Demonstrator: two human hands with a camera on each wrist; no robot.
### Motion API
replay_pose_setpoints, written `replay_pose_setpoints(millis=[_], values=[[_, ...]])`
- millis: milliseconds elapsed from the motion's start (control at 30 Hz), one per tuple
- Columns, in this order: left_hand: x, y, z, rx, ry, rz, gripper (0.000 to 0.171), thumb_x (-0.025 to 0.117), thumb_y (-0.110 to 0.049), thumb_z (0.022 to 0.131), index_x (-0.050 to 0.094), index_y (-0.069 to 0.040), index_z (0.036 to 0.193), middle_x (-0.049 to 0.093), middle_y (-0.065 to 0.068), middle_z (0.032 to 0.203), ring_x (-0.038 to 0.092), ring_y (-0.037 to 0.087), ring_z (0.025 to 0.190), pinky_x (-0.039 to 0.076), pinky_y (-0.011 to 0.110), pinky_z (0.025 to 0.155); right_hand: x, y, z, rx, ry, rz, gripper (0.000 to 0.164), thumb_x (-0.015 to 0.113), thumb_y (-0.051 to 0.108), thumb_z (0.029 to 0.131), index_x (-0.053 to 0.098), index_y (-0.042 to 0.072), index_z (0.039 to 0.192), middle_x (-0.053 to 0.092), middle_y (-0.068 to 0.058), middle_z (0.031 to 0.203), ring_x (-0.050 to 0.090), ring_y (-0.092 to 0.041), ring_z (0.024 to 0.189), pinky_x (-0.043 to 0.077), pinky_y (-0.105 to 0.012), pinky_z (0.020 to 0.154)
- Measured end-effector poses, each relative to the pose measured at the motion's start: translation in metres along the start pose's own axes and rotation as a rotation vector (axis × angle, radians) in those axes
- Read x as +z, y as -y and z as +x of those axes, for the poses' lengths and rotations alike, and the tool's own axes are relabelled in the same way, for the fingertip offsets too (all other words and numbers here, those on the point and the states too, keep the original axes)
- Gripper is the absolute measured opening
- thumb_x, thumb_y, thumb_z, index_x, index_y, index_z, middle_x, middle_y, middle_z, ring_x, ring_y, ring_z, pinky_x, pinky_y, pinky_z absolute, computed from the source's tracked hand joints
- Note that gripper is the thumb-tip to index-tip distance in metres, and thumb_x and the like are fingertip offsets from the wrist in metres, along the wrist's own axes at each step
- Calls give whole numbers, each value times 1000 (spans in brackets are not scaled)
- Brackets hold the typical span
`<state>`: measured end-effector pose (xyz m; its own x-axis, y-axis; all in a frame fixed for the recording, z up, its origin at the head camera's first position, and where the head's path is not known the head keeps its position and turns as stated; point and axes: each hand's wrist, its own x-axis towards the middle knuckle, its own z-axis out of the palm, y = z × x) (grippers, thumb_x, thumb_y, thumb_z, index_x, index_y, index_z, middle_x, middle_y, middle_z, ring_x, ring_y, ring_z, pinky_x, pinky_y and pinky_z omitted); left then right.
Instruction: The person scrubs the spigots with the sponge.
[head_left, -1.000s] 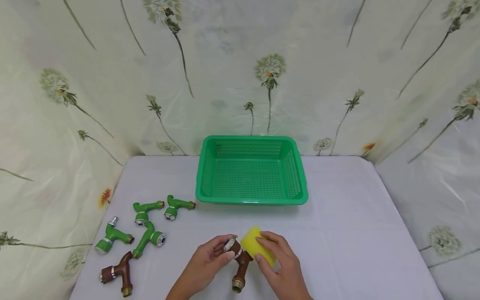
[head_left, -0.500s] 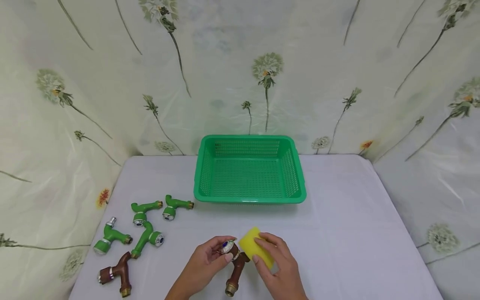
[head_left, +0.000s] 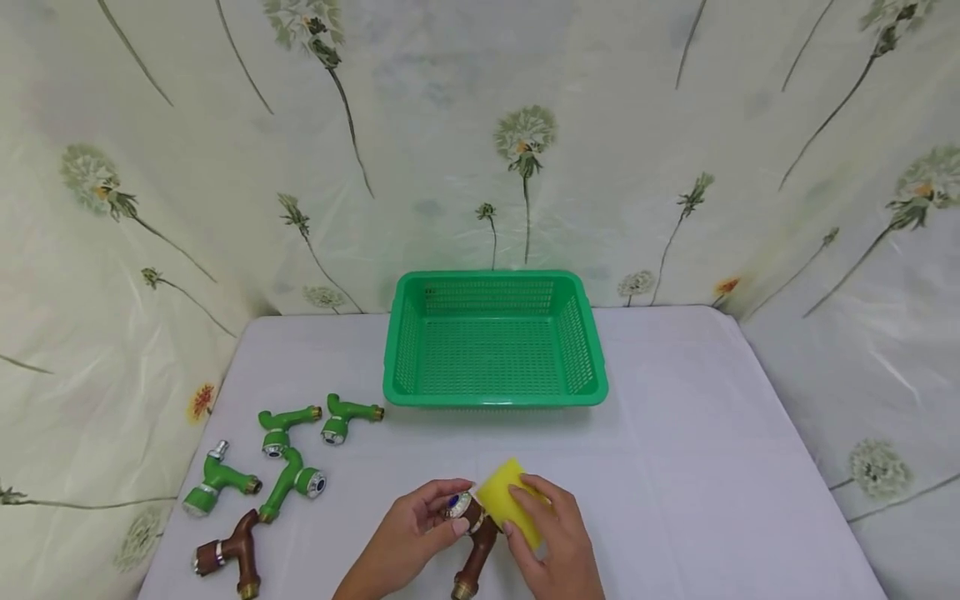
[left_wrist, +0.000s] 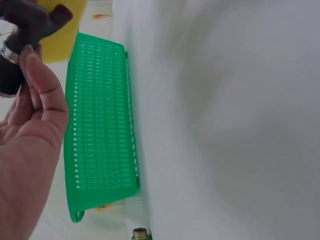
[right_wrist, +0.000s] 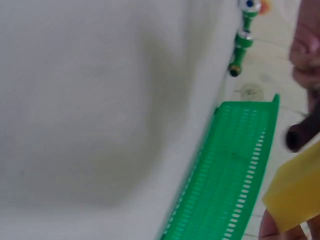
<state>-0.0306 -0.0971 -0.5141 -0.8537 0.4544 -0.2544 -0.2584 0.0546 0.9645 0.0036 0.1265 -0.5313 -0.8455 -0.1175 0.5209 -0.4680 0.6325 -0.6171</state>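
My left hand [head_left: 412, 533] grips a brown tap [head_left: 477, 557] by its knob, which has a chrome cap with a blue dot. The threaded brass end of the tap points toward me. My right hand [head_left: 557, 533] pinches a yellow sponge [head_left: 504, 493] against the tap's body, covering part of the spout. In the left wrist view the tap [left_wrist: 30, 22] is held above the table, with the sponge [left_wrist: 62, 35] behind it. The right wrist view shows the sponge [right_wrist: 295, 190] beside the dark spout opening [right_wrist: 295, 138].
A green plastic basket [head_left: 495, 400] stands at the back middle of the white-covered table [head_left: 690, 467]. On the left lie several green taps [head_left: 288, 483] and another brown tap [head_left: 238, 550]. A flower-patterned sheet [head_left: 420, 167] hangs behind and along the sides.
The tap's threaded end has swung left and nearer to me. The sponge has shifted slightly down along the tap, still in my right hand. The whole head view has drifted a little.
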Motion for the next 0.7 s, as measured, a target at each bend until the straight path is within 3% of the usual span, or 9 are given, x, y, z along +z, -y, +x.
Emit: replay_pose_setpoints(millis=[200,400,700], values=[[2,4,2,1,-9,-33,42,74,-23,87,59,-6,123,66,9,112,62,25,96,55,27,79,2,13,-5,-13,2,95,50,77,15,83,59,16,130,51,-7,134,50,-20,118,40,-10,93],[-4,7,-1,27,1,-44,45,75,-23,86,61,-15,128,59,12,119,63,27,100,55,28,82,11,16,-12,-35,-37,130,49,79,15,81,61,13,127,51,-11,132,51,-23,116,41,-11,93],[0,6,2,-10,-122,-73,48,78,-25,83,61,-6,123,64,10,118,62,25,106,53,27,87,11,25,-15,12,7,40,51,79,19,81,60,21,128,49,-4,136,48,-18,120,34,-12,102]])
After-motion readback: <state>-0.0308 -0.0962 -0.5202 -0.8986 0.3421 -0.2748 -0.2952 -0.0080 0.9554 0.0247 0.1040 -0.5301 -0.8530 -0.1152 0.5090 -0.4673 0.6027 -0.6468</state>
